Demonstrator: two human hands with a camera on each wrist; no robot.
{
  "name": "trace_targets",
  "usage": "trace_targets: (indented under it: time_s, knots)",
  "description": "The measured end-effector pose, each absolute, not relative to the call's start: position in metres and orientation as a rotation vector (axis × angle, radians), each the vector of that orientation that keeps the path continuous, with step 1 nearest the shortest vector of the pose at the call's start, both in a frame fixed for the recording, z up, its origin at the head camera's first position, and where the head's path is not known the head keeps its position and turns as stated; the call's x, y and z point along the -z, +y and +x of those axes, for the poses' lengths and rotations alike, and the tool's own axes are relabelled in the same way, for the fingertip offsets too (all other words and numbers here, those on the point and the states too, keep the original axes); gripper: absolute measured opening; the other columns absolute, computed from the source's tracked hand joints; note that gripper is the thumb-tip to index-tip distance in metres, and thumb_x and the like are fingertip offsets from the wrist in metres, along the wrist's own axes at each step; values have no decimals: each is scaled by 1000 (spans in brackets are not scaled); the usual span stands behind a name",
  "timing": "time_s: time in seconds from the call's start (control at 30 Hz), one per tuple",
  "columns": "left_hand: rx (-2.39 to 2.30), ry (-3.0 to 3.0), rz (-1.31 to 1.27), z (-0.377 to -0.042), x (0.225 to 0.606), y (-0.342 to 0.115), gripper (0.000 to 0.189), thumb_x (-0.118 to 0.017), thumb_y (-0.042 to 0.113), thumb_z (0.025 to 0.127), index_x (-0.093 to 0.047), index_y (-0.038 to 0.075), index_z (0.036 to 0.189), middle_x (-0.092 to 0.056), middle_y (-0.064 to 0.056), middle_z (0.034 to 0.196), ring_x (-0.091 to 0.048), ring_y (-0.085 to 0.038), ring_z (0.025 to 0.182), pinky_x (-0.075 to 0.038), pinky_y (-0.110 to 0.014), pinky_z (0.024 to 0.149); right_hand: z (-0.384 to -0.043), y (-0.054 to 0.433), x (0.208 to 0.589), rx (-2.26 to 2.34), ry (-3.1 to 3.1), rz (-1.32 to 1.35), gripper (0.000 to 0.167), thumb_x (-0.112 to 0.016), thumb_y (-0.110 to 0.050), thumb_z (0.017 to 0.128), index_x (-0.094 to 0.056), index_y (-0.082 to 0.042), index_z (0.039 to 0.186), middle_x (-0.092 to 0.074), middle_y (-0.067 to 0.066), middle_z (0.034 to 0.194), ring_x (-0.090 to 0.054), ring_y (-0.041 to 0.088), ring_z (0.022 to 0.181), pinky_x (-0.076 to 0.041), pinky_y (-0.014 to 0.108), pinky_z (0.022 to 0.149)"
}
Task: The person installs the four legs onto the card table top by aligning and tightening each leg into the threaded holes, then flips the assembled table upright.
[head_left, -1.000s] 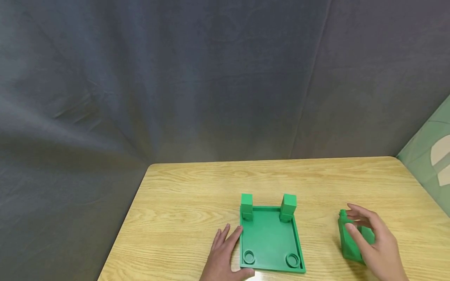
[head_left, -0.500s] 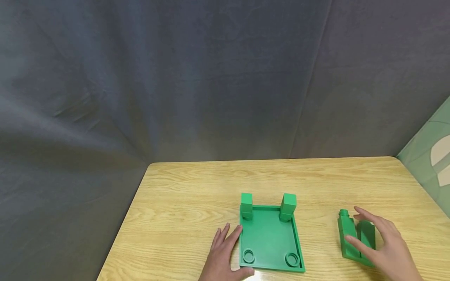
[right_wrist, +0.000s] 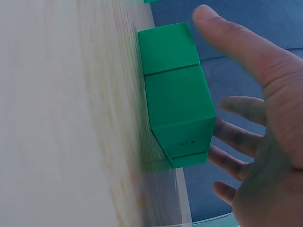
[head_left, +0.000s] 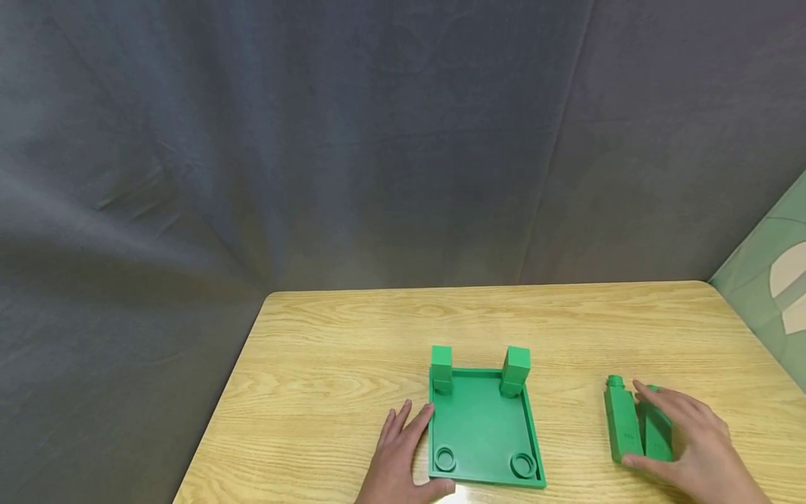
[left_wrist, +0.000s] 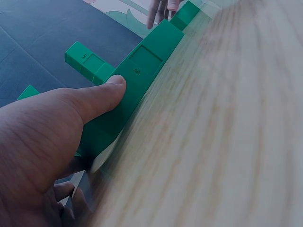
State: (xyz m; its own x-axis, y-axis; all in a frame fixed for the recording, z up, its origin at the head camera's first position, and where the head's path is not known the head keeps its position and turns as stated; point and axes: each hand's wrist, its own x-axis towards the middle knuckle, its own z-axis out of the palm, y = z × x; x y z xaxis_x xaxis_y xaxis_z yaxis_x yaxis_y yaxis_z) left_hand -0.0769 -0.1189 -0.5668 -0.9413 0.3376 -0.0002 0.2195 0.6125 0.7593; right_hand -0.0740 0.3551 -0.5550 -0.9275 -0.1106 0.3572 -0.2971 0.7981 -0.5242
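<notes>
A shallow green tray [head_left: 485, 427] lies on the table, with a square post standing at each far corner, the left post [head_left: 442, 364] and the right post [head_left: 516, 367]. Round rings sit in its near corners. My left hand [head_left: 399, 458] holds the near left corner, index finger at the left side and thumb [left_wrist: 104, 94] against the front wall. To the right lie two square green blocks side by side; the left block [head_left: 623, 427] has a threaded round end. Around the right block [head_left: 658, 437] my right hand [head_left: 702, 448] spreads, its thumb apart from the blocks.
The wood-grain table [head_left: 327, 392] extends left of the tray and behind it. A dark grey curtain [head_left: 403, 154] hangs behind the far edge. Green patterned cloth [head_left: 781, 294] hangs at the right.
My right hand has moved right and lower over the blocks. The two blocks have shifted and now lie side by side with marked ends towards me. The left hand and tray stay put.
</notes>
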Motion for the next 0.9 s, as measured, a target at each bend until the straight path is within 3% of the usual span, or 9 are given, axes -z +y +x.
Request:
trace_targets:
  time_s: [0.1, 0.13, 0.4, 0.67, 0.9]
  knots:
    - [-1242, 2674, 458, -78, 567, -118, 104, -84, 68, 88, -36, 37, 175, -42, -10, 176, -28, -47, 166, -23, -76, 131, -74, 354, 554, -801, -2725, 299, 130, -111, -30, 57, -46, -7, 168, -55, 38, 141, -41, 64, 127, -23, 92, 99]
    - [-1240, 2673, 460, -78, 567, -118, 104, -84, 68, 88, -36, 37, 175, -42, -10, 176, -28, -47, 166, -23, -76, 131, -75, 354, 555, -792, -2733, 300, 128, -111, -30, 57, -48, -3, 165, -54, 40, 141, -40, 64, 127, -24, 90, 97]
    - [-1259, 2679, 467, -77, 568, -120, 103, -84, 67, 87, -36, 40, 174, -42, -16, 176, -29, -52, 164, -27, -82, 126, -75, 348, 559, -775, -2695, 349, 112, -110, -35, 59, -61, 1, 153, -59, 36, 140, -41, 63, 130, -7, 90, 121]
    - [-1269, 2670, 470, -77, 567, -120, 103, -84, 67, 87, -36, 41, 174, -43, -13, 176, -29, -50, 165, -25, -80, 127, -75, 343, 560, -760, -2670, 358, 94, -108, -35, 64, -70, 2, 142, -68, 29, 129, -42, 57, 135, -7, 86, 126]
    - [-1255, 2681, 474, -78, 567, -120, 102, -84, 67, 88, -36, 40, 175, -43, -13, 176, -30, -50, 164, -26, -80, 127, -75, 338, 564, -780, -2632, 360, 89, -107, -31, 66, -72, -3, 143, -69, 26, 127, -42, 50, 138, -5, 79, 131]
